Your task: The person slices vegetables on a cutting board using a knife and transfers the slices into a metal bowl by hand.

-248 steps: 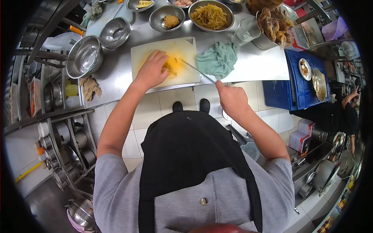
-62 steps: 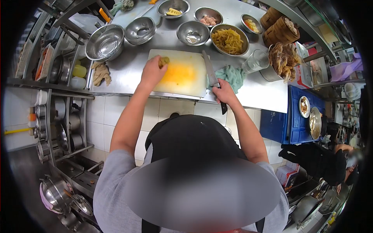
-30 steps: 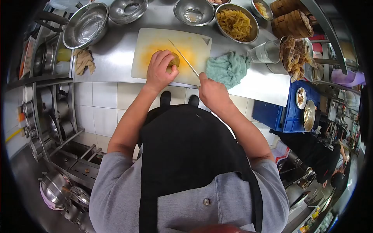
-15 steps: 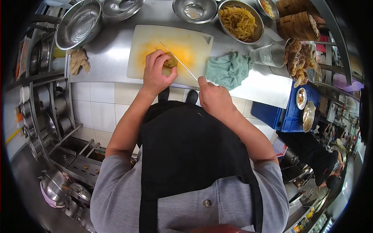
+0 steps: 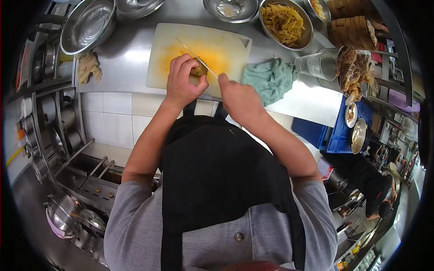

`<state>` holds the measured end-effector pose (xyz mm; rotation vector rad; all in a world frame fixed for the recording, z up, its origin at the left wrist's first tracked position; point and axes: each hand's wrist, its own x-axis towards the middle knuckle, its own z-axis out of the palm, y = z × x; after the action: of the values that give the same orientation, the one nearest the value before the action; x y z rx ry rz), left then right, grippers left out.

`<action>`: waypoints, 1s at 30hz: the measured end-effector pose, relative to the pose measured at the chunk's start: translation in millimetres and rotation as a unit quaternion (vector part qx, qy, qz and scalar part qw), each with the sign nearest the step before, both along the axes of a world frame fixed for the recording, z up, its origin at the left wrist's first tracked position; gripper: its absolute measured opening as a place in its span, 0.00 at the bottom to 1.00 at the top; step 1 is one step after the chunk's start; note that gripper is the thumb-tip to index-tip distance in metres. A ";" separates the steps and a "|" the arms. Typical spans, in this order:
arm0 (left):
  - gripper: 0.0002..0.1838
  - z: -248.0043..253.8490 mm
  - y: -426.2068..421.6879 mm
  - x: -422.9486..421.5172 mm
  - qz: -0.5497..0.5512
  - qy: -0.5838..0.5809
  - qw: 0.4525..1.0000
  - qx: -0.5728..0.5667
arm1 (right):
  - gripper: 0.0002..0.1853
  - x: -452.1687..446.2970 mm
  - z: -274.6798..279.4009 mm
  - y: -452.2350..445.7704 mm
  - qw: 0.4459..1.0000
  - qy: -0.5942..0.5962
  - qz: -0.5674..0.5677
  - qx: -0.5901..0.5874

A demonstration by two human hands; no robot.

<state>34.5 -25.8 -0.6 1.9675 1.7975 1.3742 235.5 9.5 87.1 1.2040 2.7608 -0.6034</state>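
My left hand is curled round a brownish-yellow lump of food on the white cutting board, whose middle is stained yellow. My right hand grips the knife, its handle hidden in my fist. The thin blade slants up and left across the board, against the right side of the lump. A green cloth lies crumpled beside the board's right edge.
A steel bowl of yellow strips stands behind the cloth, near a glass lying on its side or tilted. Behind the board is another bowl. A colander and beige cloth are left. A person is at right.
Since the earliest frame, the cut strips on the board are gone and a lump is under my left hand. Lately my right hand and the knife have shifted slightly left, closer to my left hand.
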 end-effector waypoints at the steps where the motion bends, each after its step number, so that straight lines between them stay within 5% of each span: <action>1: 0.25 -0.4 -0.6 0.6 0.001 0.000 1.000 0.000 | 0.12 0.8 1.1 -0.9 1.000 0.000 0.001 0.000; 23: 0.23 -2.6 -1.6 -0.3 -0.002 -0.008 1.000 -0.004 | 0.13 6.8 -2.5 4.2 0.996 -0.082 -0.006 -0.040; 30: 0.24 -2.8 -0.7 1.0 0.000 -0.016 1.000 -0.007 | 0.13 75.8 0.2 -30.4 0.993 -0.093 -0.018 -0.076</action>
<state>35.5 -26.4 -3.4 1.9275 1.7889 1.3807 311.3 -20.9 87.3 1.2125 2.4970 -0.6556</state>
